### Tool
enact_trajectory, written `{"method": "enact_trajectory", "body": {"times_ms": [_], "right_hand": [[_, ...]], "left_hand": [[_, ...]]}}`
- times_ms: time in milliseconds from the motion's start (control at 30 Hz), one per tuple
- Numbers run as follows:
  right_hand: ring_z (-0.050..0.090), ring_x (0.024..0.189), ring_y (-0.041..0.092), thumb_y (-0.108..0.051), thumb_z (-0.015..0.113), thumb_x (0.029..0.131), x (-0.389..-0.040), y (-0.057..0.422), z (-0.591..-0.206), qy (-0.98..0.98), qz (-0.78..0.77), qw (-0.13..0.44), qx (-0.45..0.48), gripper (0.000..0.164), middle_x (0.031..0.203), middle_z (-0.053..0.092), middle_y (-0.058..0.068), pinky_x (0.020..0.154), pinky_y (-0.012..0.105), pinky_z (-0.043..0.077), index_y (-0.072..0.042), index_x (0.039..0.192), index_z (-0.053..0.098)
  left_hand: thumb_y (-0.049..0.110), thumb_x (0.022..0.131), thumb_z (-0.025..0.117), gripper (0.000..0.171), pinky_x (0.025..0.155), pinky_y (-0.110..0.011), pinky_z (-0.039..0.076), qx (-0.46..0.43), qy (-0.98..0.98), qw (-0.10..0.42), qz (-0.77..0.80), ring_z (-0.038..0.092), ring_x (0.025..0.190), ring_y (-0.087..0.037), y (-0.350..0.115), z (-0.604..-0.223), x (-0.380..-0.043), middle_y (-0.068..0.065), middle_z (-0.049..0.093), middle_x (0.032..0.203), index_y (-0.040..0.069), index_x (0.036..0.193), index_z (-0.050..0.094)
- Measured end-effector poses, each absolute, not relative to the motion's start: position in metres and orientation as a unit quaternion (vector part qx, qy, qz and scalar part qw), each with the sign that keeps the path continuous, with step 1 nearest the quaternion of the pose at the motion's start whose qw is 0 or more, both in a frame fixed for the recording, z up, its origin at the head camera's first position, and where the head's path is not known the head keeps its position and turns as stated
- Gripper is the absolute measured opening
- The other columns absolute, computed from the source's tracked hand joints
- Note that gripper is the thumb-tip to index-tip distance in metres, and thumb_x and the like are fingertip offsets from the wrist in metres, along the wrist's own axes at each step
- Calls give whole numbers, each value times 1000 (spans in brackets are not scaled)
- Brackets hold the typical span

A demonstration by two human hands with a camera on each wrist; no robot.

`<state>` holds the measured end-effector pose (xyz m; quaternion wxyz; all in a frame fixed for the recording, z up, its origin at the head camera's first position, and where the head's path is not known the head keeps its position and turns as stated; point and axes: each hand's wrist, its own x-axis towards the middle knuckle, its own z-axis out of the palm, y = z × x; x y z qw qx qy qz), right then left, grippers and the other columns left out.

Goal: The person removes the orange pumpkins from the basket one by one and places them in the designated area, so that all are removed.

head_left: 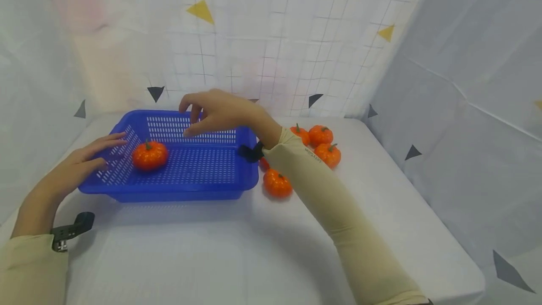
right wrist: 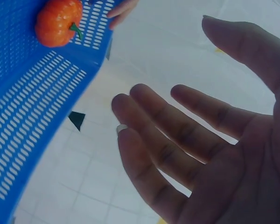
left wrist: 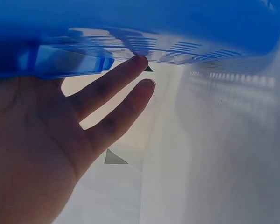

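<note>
A blue perforated plastic basket (head_left: 178,196) stands on the white table, with one small orange pumpkin (head_left: 150,156) inside near its left end. My left hand (head_left: 69,168) is at the basket's left rim, its fingers extended; in the left wrist view two straight fingers (left wrist: 114,116) lie along the outside of the wall. Above the basket's back half hovers my right hand (head_left: 222,109), fingers loosely bent. The right wrist view shows nothing in that palm (right wrist: 228,172), with the basket and pumpkin beyond.
Right of the basket lie several more small pumpkins: one near the front (head_left: 277,183), others farther back (head_left: 327,155), some partly hidden by my right arm. White sheeting (head_left: 271,27) with grid lines and triangle patches rises behind the table, and grey sheeting (head_left: 457,84) stands at the right.
</note>
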<state>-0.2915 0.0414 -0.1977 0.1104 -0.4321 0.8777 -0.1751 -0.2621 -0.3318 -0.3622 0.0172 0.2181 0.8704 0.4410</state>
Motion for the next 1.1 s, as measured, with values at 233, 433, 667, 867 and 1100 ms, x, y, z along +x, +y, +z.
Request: {"method": "enact_trajectory", "body": {"times_ms": [233, 433, 667, 867, 1100], "right_hand": [[62, 110, 14, -35, 75, 97, -305, 17, -212, 879, -180, 127, -423, 53, 124, 66, 1, 91, 23, 51, -15, 142, 55], [60, 116, 15, -31, 77, 96, -311, -6, -219, 880, -190, 124, -418, 54, 130, 64, 2, 93, 21, 50, -15, 143, 55], [56, 123, 12, -29, 78, 96, -315, -26, -228, 885, -184, 137, -406, 57, 137, 61, 1, 96, 20, 49, -15, 145, 53], [53, 129, 11, -27, 78, 95, -320, -37, -240, 886, -194, 148, -394, 60, 142, 59, 0, 100, 21, 47, -16, 148, 52], [50, 131, 10, -25, 77, 97, -326, -48, -257, 894, -176, 160, -380, 60, 144, 58, -1, 103, 21, 44, -16, 150, 51]], "left_hand": [[-2, 102, 46, 61, 106, -87, 5, 219, 867, 22, 447, 5, 154, -49, -329, -363, -264, -22, 19, 169, 13, 161, 39], [0, 103, 46, 61, 104, -87, 5, 220, 869, 21, 442, 5, 154, -48, -331, -360, -264, -19, 20, 170, 15, 161, 39], [0, 103, 47, 59, 105, -87, 3, 222, 866, 19, 447, 6, 155, -46, -334, -361, -264, -18, 22, 169, 14, 160, 41], [1, 104, 47, 59, 105, -87, 3, 223, 867, 16, 446, 6, 154, -47, -334, -362, -264, -19, 23, 169, 14, 160, 41], [-1, 103, 46, 59, 107, -86, 3, 227, 863, 7, 451, 8, 157, -21, -335, -363, -263, -15, 24, 169, 14, 160, 42]]}}
